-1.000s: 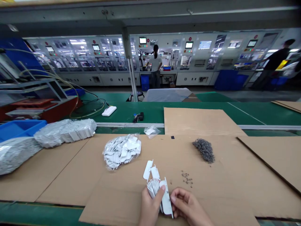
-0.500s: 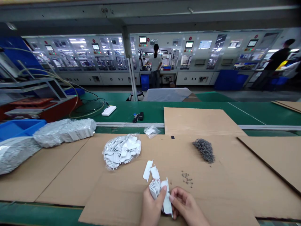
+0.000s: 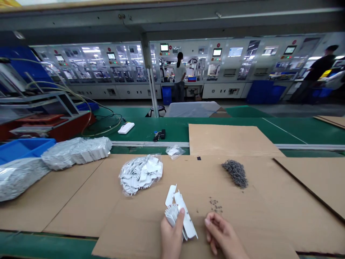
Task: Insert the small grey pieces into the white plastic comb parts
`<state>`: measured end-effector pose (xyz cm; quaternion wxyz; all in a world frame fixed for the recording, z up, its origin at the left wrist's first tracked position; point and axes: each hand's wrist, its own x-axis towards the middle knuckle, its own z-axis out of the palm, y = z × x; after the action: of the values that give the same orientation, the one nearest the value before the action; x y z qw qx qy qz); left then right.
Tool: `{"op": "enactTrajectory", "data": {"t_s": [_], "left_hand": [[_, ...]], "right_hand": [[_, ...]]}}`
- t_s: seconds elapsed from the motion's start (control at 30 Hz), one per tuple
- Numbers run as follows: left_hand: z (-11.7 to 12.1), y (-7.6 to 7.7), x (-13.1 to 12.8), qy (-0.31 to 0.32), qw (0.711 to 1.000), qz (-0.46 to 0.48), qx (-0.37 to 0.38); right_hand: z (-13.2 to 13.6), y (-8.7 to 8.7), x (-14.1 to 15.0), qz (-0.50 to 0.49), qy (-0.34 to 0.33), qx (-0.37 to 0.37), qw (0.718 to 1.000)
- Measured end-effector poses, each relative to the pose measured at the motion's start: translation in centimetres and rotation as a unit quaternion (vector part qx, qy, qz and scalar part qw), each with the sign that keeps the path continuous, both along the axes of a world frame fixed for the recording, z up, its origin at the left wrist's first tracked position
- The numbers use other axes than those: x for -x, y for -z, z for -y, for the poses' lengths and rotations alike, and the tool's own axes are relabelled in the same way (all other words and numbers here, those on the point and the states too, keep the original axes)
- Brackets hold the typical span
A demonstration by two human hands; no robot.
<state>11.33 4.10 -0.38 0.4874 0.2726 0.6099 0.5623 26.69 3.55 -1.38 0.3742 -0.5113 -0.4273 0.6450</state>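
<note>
Stack of white plastic tabs is grasped in the left hand, held low over the near edge of a cardboard sheet. The thumb is pressed on the stack's face, and the other fingers are hidden behind it. A longer white strip runs along the stack's right side within the same grasp and stands between the two hands. The right hand is released, its fingers loosely curled and touching nothing, just beside the strip at 3 o'clock. A loose white tab lies on the cardboard at 12 o'clock, just beyond the stack.

Nearby items: clear bag of white tabs at 10 o'clock; scattered dark granules at 1 o'clock; heaped grey granules further out at 1 o'clock. Crinkled silver bags and a blue plastic tray sit at 10 o'clock, well apart.

Overlapping corrugated sheets cover a green workbench, crossed by a metal rail. Beyond stand white machine cabinets with lit screens. A standing person works at 12 o'clock, and another stands at 2 o'clock.
</note>
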Motion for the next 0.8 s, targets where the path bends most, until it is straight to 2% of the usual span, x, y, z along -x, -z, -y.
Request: {"op": "enactTrajectory", "data": {"t_s": [0.07, 0.13, 0.23, 0.3, 0.37, 0.47, 0.63, 0.8], "left_hand": [[-0.2, 0.4, 0.1, -0.03, 0.999, 0.027, -0.023], [-0.2, 0.6, 0.0, -0.044, 0.996, 0.053, -0.06], [-0.2, -0.4, -0.3, -0.067, 0.988, 0.103, -0.096], [0.0, -1.5, -0.5, -0.076, 0.98, 0.16, -0.094], [0.1, -2.5, -0.7, -0.054, 0.972, 0.215, -0.084], [0.2, -2.6, -0.7, -0.003, 0.966, 0.246, -0.074], [0.2, -1.1, -0.7, 0.061, 0.982, 0.179, -0.024], [0.2, -1.4, -1.0, 0.064, 0.984, 0.165, 0.016]], "right_hand": [[0.2, 0.1, -1.7, 0.114, 0.09, -0.092, 0.985], [0.3, 0.3, -3.5, 0.248, 0.152, -0.194, 0.937], [0.3, 0.7, -5.3, 0.394, 0.138, -0.279, 0.865], [0.2, 1.0, -5.5, 0.446, 0.11, -0.298, 0.837], [-0.1, 1.2, -5.1, 0.475, 0.094, -0.308, 0.819], [-0.3, 1.3, -4.6, 0.488, 0.084, -0.314, 0.81], [-0.5, 1.3, -4.7, 0.472, 0.07, -0.302, 0.825], [-0.9, 0.9, -4.1, 0.491, 0.097, -0.284, 0.818]]}}
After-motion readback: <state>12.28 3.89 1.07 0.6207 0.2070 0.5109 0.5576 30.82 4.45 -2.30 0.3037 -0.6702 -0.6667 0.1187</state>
